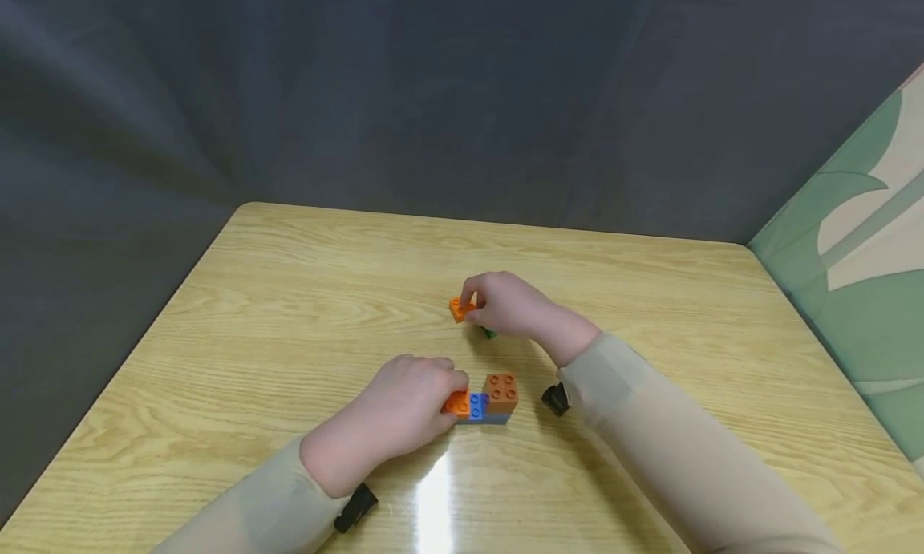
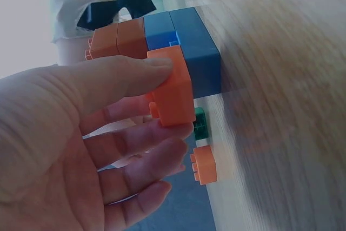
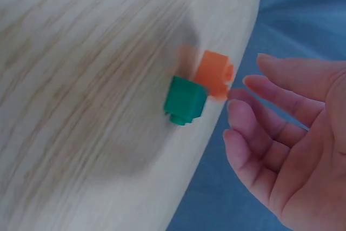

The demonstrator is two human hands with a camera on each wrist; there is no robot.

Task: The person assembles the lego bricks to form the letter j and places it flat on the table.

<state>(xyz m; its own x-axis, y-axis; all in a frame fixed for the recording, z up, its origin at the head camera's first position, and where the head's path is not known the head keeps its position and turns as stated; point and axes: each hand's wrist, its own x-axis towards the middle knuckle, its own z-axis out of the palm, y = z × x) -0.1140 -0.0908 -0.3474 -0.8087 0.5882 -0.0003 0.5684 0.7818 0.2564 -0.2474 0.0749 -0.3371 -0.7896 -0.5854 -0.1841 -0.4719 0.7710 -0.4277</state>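
- L hand (image 1: pixel 411 402): thumb & fingers clamped on orange brick (image 2: pixel 172 87), at one end of blue bricks (image 2: pixel 200 52); brown bricks (image 1: pixel 501 390) stacked on other end.
- R hand (image 3: pixel 294 128): fingers apart, just above 2nd orange brick (image 3: pixel 213 74), on desk (image 1: pixel 325 281) beside green brick (image 3: pixel 185 101).

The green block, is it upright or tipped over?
Tipped: the green block points its stud along the table; the orange block beside it has studs up.
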